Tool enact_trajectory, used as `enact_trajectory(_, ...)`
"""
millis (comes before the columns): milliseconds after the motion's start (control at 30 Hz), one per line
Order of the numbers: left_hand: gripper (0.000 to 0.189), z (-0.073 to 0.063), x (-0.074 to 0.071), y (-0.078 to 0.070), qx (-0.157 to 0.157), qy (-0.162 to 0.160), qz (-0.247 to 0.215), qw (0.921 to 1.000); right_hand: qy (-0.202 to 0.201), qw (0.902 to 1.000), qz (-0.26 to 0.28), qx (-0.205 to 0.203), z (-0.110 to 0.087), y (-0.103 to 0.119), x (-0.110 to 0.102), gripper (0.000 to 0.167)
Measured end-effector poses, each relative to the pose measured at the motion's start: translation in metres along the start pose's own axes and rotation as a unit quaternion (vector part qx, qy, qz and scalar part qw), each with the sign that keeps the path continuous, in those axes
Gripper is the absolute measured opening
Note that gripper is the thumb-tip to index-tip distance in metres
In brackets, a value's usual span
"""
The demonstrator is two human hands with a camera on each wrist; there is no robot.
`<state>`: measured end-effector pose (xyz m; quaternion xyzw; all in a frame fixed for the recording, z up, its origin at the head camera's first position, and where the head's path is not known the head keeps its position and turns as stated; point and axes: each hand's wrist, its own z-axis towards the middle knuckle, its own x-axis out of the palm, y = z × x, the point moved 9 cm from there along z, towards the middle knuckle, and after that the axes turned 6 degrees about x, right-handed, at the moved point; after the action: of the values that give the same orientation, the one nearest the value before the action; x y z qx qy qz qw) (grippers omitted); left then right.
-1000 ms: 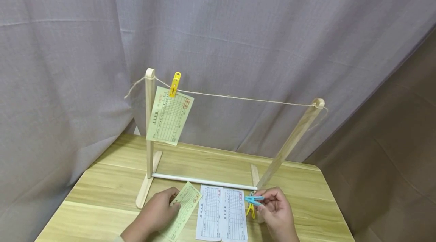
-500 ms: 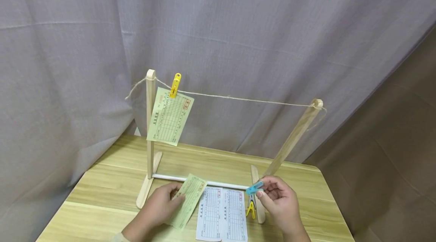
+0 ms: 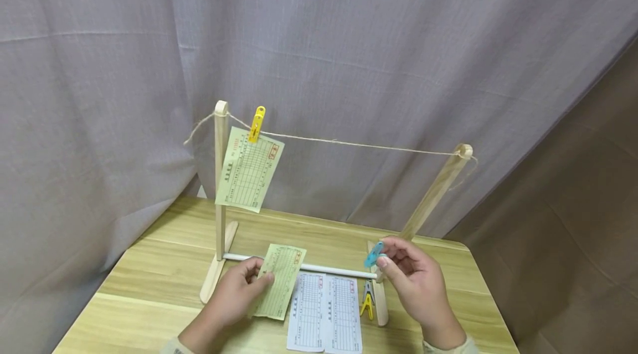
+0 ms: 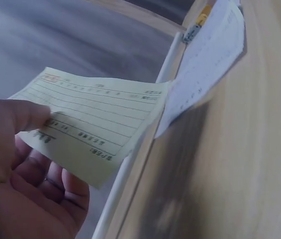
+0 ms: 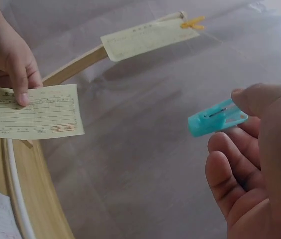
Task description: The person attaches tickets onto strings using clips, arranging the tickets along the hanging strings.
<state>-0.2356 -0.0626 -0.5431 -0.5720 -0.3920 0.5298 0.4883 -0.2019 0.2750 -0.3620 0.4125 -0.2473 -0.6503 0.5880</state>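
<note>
Between thumb and fingers, my left hand point(image 3: 239, 293) pinches a yellow-green printed receipt slip point(image 3: 283, 279), raised over the front of the table. The left wrist view shows the thumb on top of the slip point(image 4: 95, 107) with the fingers curled beneath. My right hand point(image 3: 416, 282) pinches a light-blue clothespin point(image 5: 215, 119) by its handle end, its tip pointing away from the fingers. A similar green slip point(image 3: 251, 171) hangs from a twine line point(image 3: 349, 143), held by a yellow clothespin point(image 3: 256, 124) near the left post.
Two white printed slips point(image 3: 324, 312) lie side by side on the wooden table point(image 3: 149, 276). Grey and yellow clothespins point(image 3: 368, 301) lie right of them. The stand has a left post point(image 3: 220, 188), a right post point(image 3: 433, 193) and a white crossbar point(image 3: 339, 271). Grey curtain point(image 3: 349, 38) hangs behind.
Both hands have risen from the table. The left hand's slip has moved up and turned more upright; the right hand has lifted the blue clothespin and tilted it upward.
</note>
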Motion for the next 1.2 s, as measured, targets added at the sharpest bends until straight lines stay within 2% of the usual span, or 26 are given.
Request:
enact_trajectory(100, 0.018, 0.003, 0.000, -0.004, 0.002, 0.000, -0.029, 0.9996, 0.010, 0.9999, -0.007, -0.006, 0.006, 0.008, 0.004, 0.040)
enact_trajectory(233, 0.016, 0.008, -0.002, -0.011, 0.020, -0.007, -0.046, 0.9987, 0.027, 0.9994, -0.009, -0.019, 0.015, 0.018, 0.010, 0.040)
enact_trajectory(667, 0.020, 0.019, -0.004, -0.047, 0.051, -0.035, -0.050, 0.9969, 0.076, 0.9946, -0.070, -0.001, 0.043, 0.042, 0.019, 0.044)
enact_trajectory(800, 0.018, 0.023, -0.005, -0.060, 0.064, -0.047, -0.039, 0.9961, 0.088, 0.9928, -0.081, -0.003, 0.053, 0.053, 0.020, 0.044)
enact_trajectory(1000, 0.019, 0.027, -0.010, -0.080, 0.072, -0.063, -0.048, 0.9943, 0.088, 0.9916, -0.094, -0.011, 0.067, 0.067, 0.019, 0.043)
enact_trajectory(1200, 0.021, 0.029, -0.015, -0.093, 0.082, -0.078, -0.062, 0.9916, 0.079, 0.9913, -0.104, -0.013, 0.078, 0.078, 0.018, 0.041)
